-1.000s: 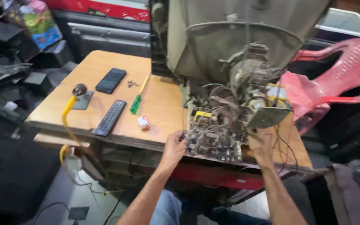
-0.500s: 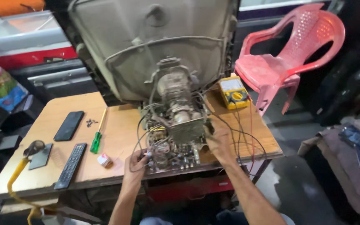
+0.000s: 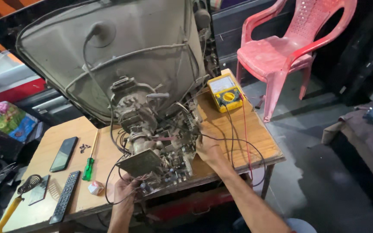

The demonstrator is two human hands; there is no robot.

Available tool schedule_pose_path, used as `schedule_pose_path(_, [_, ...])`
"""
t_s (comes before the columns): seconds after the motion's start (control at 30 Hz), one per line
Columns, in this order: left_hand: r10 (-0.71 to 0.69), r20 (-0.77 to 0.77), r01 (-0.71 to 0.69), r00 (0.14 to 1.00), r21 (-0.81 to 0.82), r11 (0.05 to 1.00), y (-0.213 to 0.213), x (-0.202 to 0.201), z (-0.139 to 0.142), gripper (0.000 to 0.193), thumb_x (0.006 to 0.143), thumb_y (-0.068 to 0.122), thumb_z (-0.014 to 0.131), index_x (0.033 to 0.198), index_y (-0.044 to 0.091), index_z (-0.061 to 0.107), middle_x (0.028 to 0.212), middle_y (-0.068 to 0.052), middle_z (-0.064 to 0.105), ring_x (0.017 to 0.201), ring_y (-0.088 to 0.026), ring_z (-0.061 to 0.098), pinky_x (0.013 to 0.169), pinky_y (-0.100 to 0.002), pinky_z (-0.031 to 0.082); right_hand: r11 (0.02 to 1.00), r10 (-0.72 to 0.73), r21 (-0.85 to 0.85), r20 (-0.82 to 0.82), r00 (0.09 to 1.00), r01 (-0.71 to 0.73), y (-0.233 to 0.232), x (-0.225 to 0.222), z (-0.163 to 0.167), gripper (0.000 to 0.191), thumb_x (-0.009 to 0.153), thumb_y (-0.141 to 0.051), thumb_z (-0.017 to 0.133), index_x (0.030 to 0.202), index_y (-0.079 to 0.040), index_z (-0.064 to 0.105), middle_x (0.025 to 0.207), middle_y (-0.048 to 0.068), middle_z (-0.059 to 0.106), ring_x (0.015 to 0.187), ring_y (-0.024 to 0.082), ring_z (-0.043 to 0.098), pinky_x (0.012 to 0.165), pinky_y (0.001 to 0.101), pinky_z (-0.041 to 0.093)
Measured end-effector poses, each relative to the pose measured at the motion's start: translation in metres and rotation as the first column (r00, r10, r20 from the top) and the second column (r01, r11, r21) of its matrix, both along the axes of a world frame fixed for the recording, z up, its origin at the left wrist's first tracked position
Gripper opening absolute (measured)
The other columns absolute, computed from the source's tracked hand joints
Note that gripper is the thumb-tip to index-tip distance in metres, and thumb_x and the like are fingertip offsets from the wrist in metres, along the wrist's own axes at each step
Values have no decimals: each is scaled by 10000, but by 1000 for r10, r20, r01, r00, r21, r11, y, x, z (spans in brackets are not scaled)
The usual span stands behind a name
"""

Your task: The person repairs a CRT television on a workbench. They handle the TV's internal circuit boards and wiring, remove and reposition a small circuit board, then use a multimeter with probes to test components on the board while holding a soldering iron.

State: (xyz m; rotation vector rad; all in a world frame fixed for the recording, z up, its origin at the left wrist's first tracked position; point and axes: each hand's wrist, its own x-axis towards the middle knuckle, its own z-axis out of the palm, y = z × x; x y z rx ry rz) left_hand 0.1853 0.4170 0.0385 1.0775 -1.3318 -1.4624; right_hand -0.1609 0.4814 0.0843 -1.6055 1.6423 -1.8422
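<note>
My left hand (image 3: 126,186) grips the circuit board (image 3: 169,162) at the counter (image 3: 255,133) edge. My right hand (image 3: 208,149) presses its right side; bare wood beyond.

Old tube television (image 3: 109,64), casing off, stands on the wooden worktop with its big grey glass bulb facing me. Dusty, wire band across the bulb, black cable plugged near the top. The neck sticks out toward me with copper coils and a small board on its end. Below it lies the circuit board (image 3: 169,159), flat at the worktop's front edge, dirty, crowded with parts and loose wires. My left hand (image 3: 126,186) touches its near-left corner, my right hand (image 3: 208,149) its right edge.
</note>
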Motion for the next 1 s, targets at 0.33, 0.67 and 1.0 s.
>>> schedule_pose_path(0.33, [72,-118,-77,990,-35,996,-20,13,-13,225,911,146,658,1101,41,721,846,14,713,728,-87,659,654,-221,523,999,26,38,-71,997,-23,-2,1,-28,257,819,48,596,1062,-34,599,771,119,528,683,267,536,603,398,445])
schedule_pose_path(0.67, [65,-6,-65,998,46,997,-39,7,-21,103,984,81,647,1028,-10,663,820,-71,717,632,-115,597,516,-255,430,992,19,128,-66,998,-11,-7,0,-14,141,828,86,545,930,-6,579,729,140,495,652,238,508,584,389,421])
schedule_pose_path(1.0, [32,-160,-21,987,69,997,-33,-20,20,223,965,61,595,1147,-40,676,884,-93,758,707,-126,717,626,-247,573,972,-83,194,-229,970,129,-36,-24,-39,201,887,-34,545,1048,-22,665,815,237,629,703,376,597,639,455,465])
